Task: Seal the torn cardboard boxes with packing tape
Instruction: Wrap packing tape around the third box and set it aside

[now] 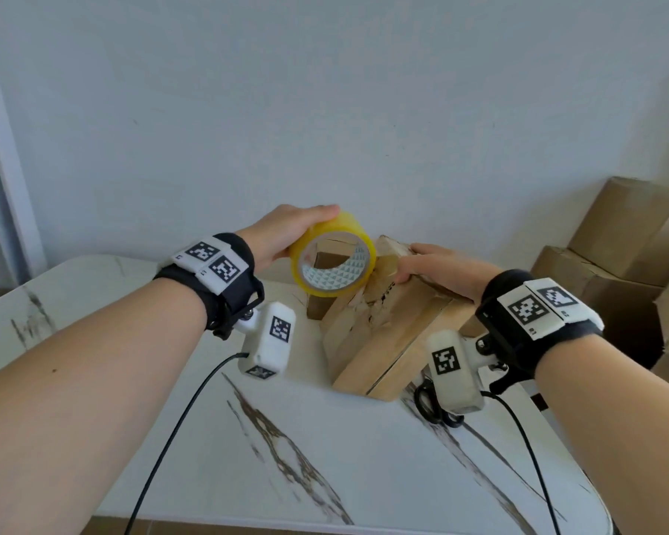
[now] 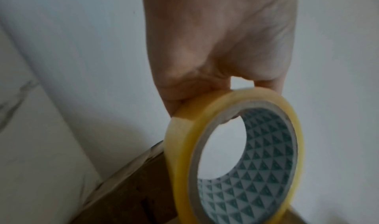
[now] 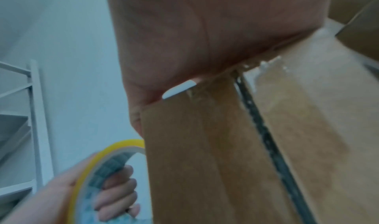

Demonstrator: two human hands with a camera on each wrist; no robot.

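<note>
A: Largest item first?

B: Table (image 1: 217, 449), white marble-look top with brown veining, against a pale wall. It carries the work.

A: Next down?

B: Stack of cardboard boxes (image 1: 618, 241), brown, at the right beside the table, well apart from the hands.

A: And the task piece?

B: Torn box (image 1: 383, 341), brown cardboard, lying on the table near its far edge, set at a slant. Crumpled, ripped board on its upper face; a dark seam gap runs along it in the right wrist view. A second, smaller brown box (image 1: 321, 303) sits just behind it, partly hidden.

A: Hands?

B: Right hand (image 1: 437, 268), palm down on the far top edge of the torn box, thumb and fingers wrapped over that edge. Whether it also pinches a tape end, I cannot tell. Left hand (image 1: 286, 233), raised over the box's left end, fingers curled through the core and thumb over the outer rim of the tape roll.

A: The roll itself?

B: Tape roll (image 1: 333, 254), yellowish clear packing tape, grey triangle print inside the core, held upright on edge, just beside the right hand's fingertips.

A: Smallest?

B: Scissors (image 1: 427, 405), black handles, flat on the table by the box's near corner, partly hidden under the right wrist camera.
</note>
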